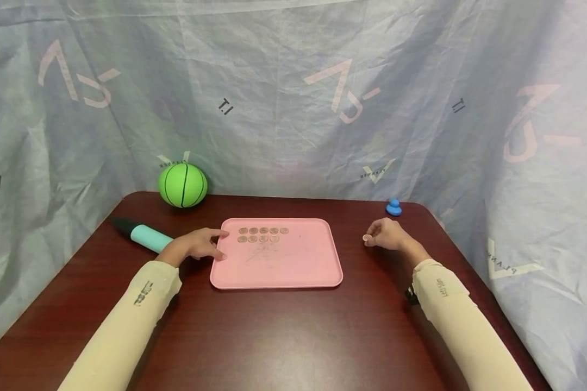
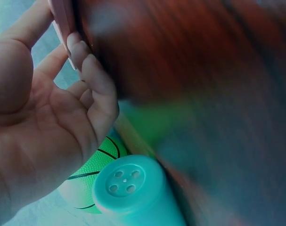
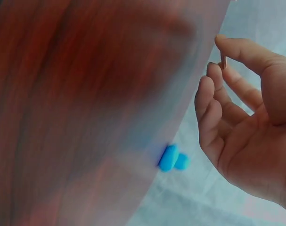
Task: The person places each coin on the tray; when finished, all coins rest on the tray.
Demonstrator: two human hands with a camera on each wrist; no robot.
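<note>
A pink tray (image 1: 293, 269) lies on the table, with several copper-coloured coins (image 1: 263, 231) set out flat in two rows near its far left part. My left hand (image 1: 200, 243) rests at the tray's left rim, thumb and index finger spread out over it. Seen from the left wrist, the other fingers bend loosely beside the tray edge (image 2: 62, 26). Right of the tray, my right hand (image 1: 387, 234) pinches a single coin (image 1: 367, 238) between thumb and fingertips. The right wrist view shows that coin (image 3: 223, 59) edge-on, the remaining fingers curled below it.
A green ball (image 1: 183, 185) with black lines sits at the back left. A turquoise cylinder (image 1: 150, 238) with a dark end lies beside my left forearm. At the back right stands a small blue two-lobed object (image 1: 394, 207). Printed grey cloth (image 1: 293, 136) hangs behind the table.
</note>
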